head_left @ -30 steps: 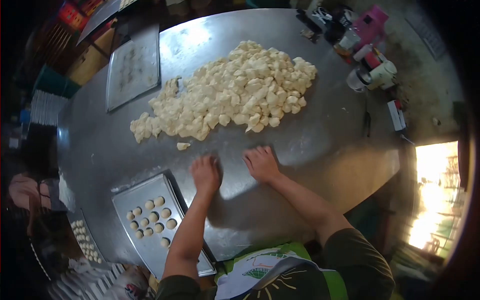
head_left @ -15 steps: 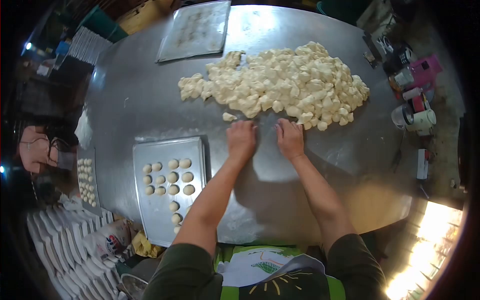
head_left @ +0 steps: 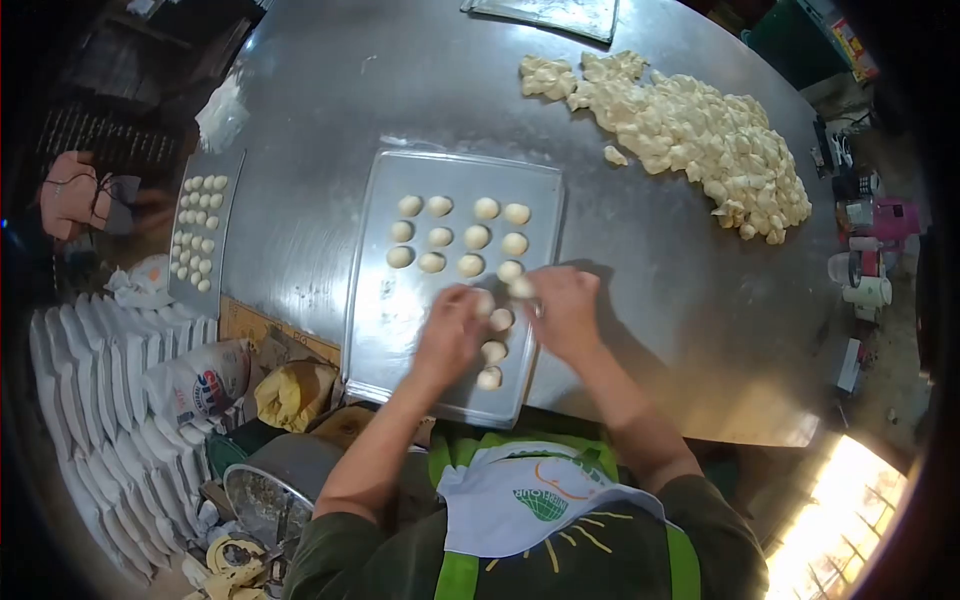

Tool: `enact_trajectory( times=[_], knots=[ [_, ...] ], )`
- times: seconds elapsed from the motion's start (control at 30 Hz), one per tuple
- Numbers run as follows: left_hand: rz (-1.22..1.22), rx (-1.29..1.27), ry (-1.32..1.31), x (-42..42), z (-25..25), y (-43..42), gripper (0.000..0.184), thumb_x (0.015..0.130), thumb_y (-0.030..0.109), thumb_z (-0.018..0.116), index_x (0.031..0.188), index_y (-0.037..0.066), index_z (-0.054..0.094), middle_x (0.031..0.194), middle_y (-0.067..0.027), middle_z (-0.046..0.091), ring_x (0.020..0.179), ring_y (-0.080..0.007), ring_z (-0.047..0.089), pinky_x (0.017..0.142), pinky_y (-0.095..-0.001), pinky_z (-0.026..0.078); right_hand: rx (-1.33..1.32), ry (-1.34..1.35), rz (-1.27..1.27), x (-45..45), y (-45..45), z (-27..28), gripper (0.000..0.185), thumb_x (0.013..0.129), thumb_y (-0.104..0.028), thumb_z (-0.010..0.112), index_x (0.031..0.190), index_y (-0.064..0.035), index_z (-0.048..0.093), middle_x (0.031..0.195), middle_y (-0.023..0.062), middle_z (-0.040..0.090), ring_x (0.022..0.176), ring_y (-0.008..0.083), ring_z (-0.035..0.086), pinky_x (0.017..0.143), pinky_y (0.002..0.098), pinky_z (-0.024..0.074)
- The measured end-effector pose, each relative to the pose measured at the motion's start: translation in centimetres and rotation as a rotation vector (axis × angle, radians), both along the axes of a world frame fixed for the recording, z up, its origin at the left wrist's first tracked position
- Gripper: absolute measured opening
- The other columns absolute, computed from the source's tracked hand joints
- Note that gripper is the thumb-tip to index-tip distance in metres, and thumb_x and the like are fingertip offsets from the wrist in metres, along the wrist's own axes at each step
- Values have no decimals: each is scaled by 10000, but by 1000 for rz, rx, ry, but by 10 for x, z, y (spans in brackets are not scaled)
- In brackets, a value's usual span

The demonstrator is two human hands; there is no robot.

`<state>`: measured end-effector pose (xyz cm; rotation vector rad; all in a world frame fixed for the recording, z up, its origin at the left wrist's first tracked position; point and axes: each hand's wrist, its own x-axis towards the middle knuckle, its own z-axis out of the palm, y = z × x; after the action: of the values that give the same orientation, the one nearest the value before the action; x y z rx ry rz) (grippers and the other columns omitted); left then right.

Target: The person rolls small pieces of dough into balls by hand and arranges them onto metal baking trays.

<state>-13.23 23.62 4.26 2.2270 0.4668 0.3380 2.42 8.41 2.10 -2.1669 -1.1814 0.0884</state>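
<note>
A metal tray (head_left: 375,300) holds several round dough balls (head_left: 477,237) in loose rows. Over its right half, my left hand (head_left: 448,330) is closed with a dough ball (head_left: 484,303) at its fingertips. My right hand (head_left: 566,308) reaches in across the tray's right edge, its fingers pinching another dough ball (head_left: 521,287). More balls lie on the tray between and below my hands. I cannot tell whether the two held balls touch the tray. Slight blur covers the left fingers.
A large heap of cut dough pieces (head_left: 700,130) lies at the back right of the metal table (head_left: 660,290), one loose piece (head_left: 615,156) beside it. Another tray (head_left: 550,12) is at the far edge. A tray of dough balls (head_left: 228,190) stands left, above stacked white sacks (head_left: 100,370).
Both hands have moved from the table in front of the dough heap to the tray, and dough balls now show in their fingers. The view has swung left.
</note>
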Motion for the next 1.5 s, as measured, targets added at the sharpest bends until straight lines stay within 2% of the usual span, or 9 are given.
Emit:
enact_trajectory(
  times=[0.2,0.4,0.67,0.8,1.03,1.1,1.23,1.4,1.5],
  knots=[
    [145,274,37,-76,-38,96,347,866,37,713,1205,20,641,1228,-200,601,1112,-388,600,935,-454,516,-121,-67,342,-77,110,-27,378,744,-198,806,1099,-139,689,1049,47,685,1062,259,613,936,457,350],
    [278,354,-66,-46,-20,88,343,878,59,727,1209,17,650,1213,-178,624,1109,-373,603,940,-431,502,94,-25,130,-14,60,3,431,812,-217,790,1204,-102,651,1081,90,652,1043,280,600,923,486,372],
    [138,255,-150,232,-24,124,221,948,146,667,1146,55,701,1111,-197,671,1065,-378,642,915,-445,507,62,71,-439,146,-130,-66,333,866,-115,714,1186,-62,639,912,101,630,830,298,596,789,413,435],
    [91,462,-83,369,-80,192,243,966,217,646,1152,76,711,1148,-211,676,1074,-388,650,949,-478,509,52,-142,-310,168,-166,-85,303,848,-82,704,1143,-71,638,863,89,627,796,294,590,773,417,430],
    [462,277,281,471,-120,198,378,927,296,730,1145,-9,687,1098,-221,689,1031,-368,672,912,-467,534,86,-31,-267,173,-164,-75,265,829,-84,697,1088,-83,638,848,77,609,824,278,592,765,425,418],
    [407,-284,250,465,-124,211,395,901,285,779,1131,-19,676,1023,-156,702,941,-245,671,836,-384,540,89,-28,-269,170,-168,-74,259,826,-92,697,1078,-84,639,838,75,600,839,274,594,766,427,416],
    [157,-571,-397,431,-11,148,229,1002,250,693,1107,51,649,1018,-67,689,953,-172,655,828,-340,523,117,-29,-268,174,-166,-74,256,815,-98,701,1063,-87,637,839,76,600,839,269,594,769,430,411],
    [17,-960,-582,393,71,83,173,1051,241,620,1099,74,618,1073,-89,699,966,-199,669,868,-369,540,89,-62,-265,173,-164,-81,272,819,-116,711,1080,-88,642,862,79,619,848,271,601,778,424,412],
    [13,-1005,-335,376,76,46,179,1074,249,571,1099,74,595,1172,-113,691,1017,-225,675,936,-414,542,104,-96,-297,170,-163,-81,304,835,-146,733,1119,-78,645,875,82,633,841,275,605,769,417,411]
  ],
)
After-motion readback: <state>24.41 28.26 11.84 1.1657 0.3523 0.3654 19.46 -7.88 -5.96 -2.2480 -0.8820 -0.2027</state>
